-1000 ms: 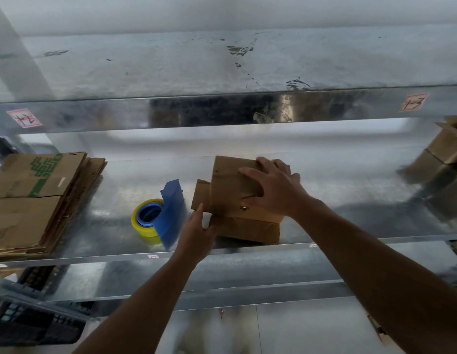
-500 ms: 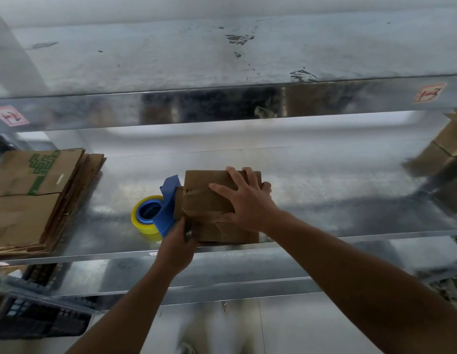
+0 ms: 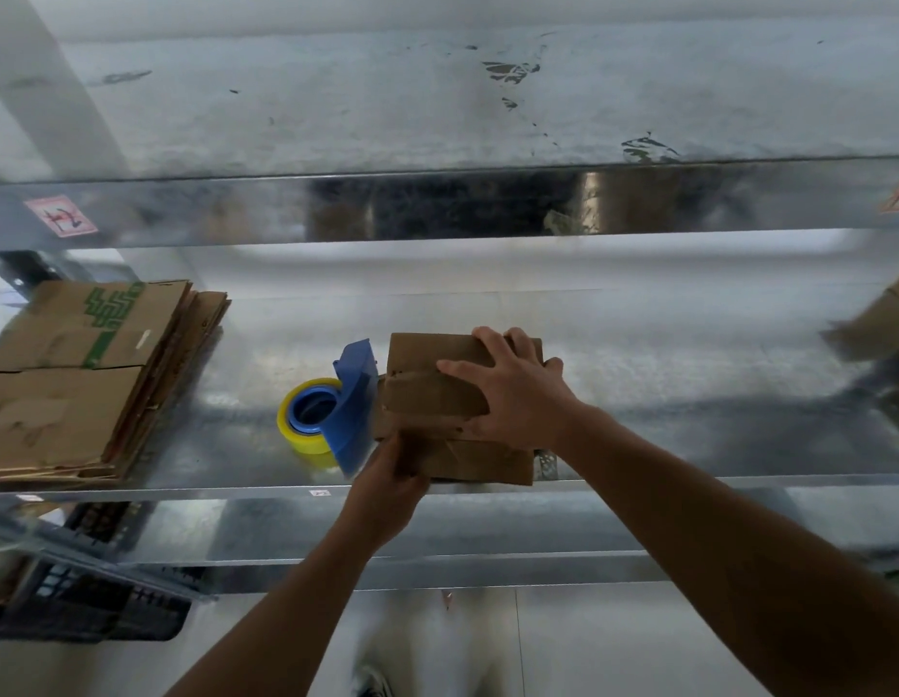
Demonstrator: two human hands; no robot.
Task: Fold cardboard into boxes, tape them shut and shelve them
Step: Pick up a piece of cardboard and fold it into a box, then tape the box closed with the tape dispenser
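Observation:
A small brown cardboard box [image 3: 427, 389] sits on the metal shelf [image 3: 689, 374] near its front edge, its top flaps folded down. My right hand [image 3: 513, 389] presses flat on the flaps with spread fingers. At the box's near left corner my left hand [image 3: 392, 475] grips the cardboard from below, fingers curled around the edge. A blue tape dispenser [image 3: 354, 399] with a yellow tape roll [image 3: 299, 430] stands right beside the box on its left.
A stack of flattened cardboard sheets [image 3: 75, 374] lies at the shelf's left end. Part of another box [image 3: 885, 314] shows at the far right. An upper shelf beam [image 3: 437, 203] hangs above. A dark crate [image 3: 85, 601] sits below left.
The box has been turned and brought closer to the tape dispenser, its flaps pressed flatter. My left hand moved from the box's side to gripping its near left corner.

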